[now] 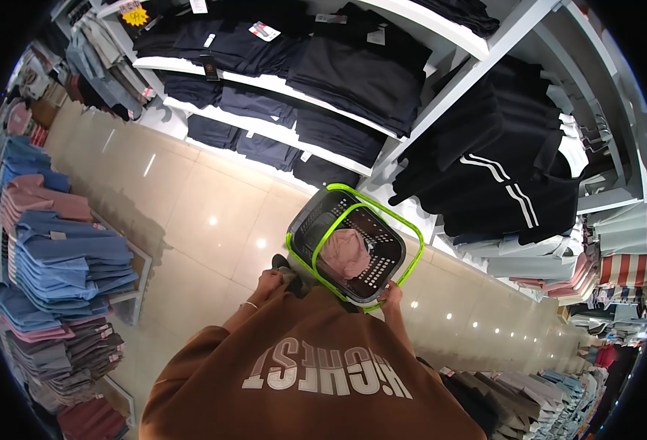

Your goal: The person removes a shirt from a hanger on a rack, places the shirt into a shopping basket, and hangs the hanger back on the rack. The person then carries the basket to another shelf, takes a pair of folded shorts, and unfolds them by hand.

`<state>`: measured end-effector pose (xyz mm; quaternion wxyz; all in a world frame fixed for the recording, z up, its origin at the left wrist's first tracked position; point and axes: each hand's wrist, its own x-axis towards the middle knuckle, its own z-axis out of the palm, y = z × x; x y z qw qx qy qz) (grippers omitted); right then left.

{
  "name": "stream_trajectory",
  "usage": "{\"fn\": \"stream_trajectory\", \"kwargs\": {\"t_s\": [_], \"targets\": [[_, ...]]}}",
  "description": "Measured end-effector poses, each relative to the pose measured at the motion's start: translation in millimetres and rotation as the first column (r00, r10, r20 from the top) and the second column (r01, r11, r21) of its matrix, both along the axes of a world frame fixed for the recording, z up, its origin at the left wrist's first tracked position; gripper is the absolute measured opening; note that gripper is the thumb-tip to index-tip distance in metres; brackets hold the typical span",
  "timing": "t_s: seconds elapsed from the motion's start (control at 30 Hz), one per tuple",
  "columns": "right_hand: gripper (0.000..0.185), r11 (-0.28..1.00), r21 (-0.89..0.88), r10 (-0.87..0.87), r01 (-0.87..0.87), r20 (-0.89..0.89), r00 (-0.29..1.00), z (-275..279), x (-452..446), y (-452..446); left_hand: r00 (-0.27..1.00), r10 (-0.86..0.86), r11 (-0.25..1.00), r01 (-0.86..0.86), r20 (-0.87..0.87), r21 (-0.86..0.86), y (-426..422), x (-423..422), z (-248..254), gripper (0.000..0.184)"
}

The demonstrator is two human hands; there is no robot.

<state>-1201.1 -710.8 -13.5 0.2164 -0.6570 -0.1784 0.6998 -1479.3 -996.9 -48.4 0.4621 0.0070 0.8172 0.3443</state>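
- Fingers of the right hand (pixel 391 293), beyond the brown top (pixel 323 418), are clamping on the near right corner of the basket (pixel 310 224).
- Fingers of the left hand (pixel 268 283) are bending just to the near left of the basket; whether they are closing on something, I cannot tell. One thin bracelet (pixel 248 303) is circling this wrist.
- Basket is hanging or standing in front of the body, I cannot tell which, and its green handles (pixel 416 242) are showing.
- Pink cloth (pixel 346 253) is lying crumpled inside the basket.
- Shiny floor tiles (pixel 199 198) are stretching to the left of the basket.
- Blue clothes (pixel 74 249) are filling a stand well to the left of the basket.
- Black striped garment (pixel 510 180) is hanging beyond the basket, to its right.
- Dark folded clothes (pixel 360 81) are resting on white shelves (pixel 316 152) beyond the basket.
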Motion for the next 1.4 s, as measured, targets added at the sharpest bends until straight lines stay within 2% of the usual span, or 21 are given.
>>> {"fn": "stream_trajectory", "kwargs": {"t_s": [0.13,0.17,0.27,0.3,0.37,0.47,0.57,0.67,0.77,0.87,0.97,1.03,1.17,1.27,1.33,1.4], "targets": [[0.025,0.998,-0.047,-0.031,0.029,-0.049,0.998,-2,-16,-4,1.000,-0.001,0.998,0.002,-0.017,0.056,3,2,10,0.026],[0.021,0.996,-0.089,-0.040,0.029,-0.119,0.992,-15,-14,-5,1.000,-0.004,0.997,0.006,-0.026,0.073,5,3,18,0.026],[0.015,0.996,-0.074,-0.046,0.042,-0.055,0.997,-45,-16,-21,0.999,-0.022,0.999,0.019,-0.045,-0.049,6,6,43,0.027],[0.010,0.998,-0.055,-0.039,0.039,0.014,0.999,-49,-19,-25,0.998,0.055,0.997,-0.057,-0.036,-0.043,3,7,34,0.028],[0.009,0.995,-0.097,-0.010,0.010,-0.002,1.000,-50,-26,-24,0.979,0.204,0.978,-0.205,-0.022,-0.041,-15,9,6,0.030],[0.011,0.991,-0.126,0.038,-0.044,-0.043,0.998,-35,-43,-25,0.970,0.214,0.972,-0.224,-0.119,-0.073,-31,2,7,0.032],[0.018,0.983,-0.162,0.071,-0.087,-0.107,0.992,-26,-66,-19,0.973,0.210,0.974,-0.217,-0.093,-0.072,-37,-11,-2,0.034],[0.019,0.983,-0.129,0.130,-0.127,0.014,0.991,-21,-98,-25,0.982,-0.064,0.991,0.042,-0.176,-0.130,-47,-33,-13,0.034],[0.012,0.982,-0.015,0.190,-0.189,0.127,0.974,-21,-130,-25,0.963,-0.123,0.990,0.101,-0.238,-0.100,-67,-67,-22,0.034],[0.015,0.950,0.071,0.286,-0.304,0.193,0.939,-15,-172,-20,0.983,-0.055,0.994,0.036,-0.178,-0.107,-85,-114,-15,0.034],[0.019,0.901,0.167,0.359,-0.400,0.228,0.905,-6,-202,-23,0.999,-0.044,0.993,0.042,-0.012,-0.106,-94,-156,-6,0.033],[0.021,0.861,0.219,0.404,-0.459,0.254,0.879,-4,-220,-28,0.998,-0.062,0.996,0.061,-0.015,-0.062,-96,-173,9,0.031],[0.021,0.870,0.124,0.416,-0.478,0.337,0.845,5,-259,-58,0.994,-0.107,0.994,0.108,-0.031,0.033,-110,-195,11,0.027],[0.022,0.866,0.143,0.442,-0.479,0.229,0.868,6,-272,-83,0.994,-0.033,0.999,0.031,0.101,0.016,-121,-202,-7,0.027],[0.022,0.833,0.147,0.491,-0.533,0.246,0.836,3,-285,-96,0.996,-0.037,0.999,0.039,0.086,-0.023,-120,-204,-1,0.027],[0.021,0.809,0.184,0.526,-0.558,0.194,0.828,26,-296,-105,0.998,-0.044,0.999,0.044,0.042,-0.014,-116,-193,-2,0.027]]}}
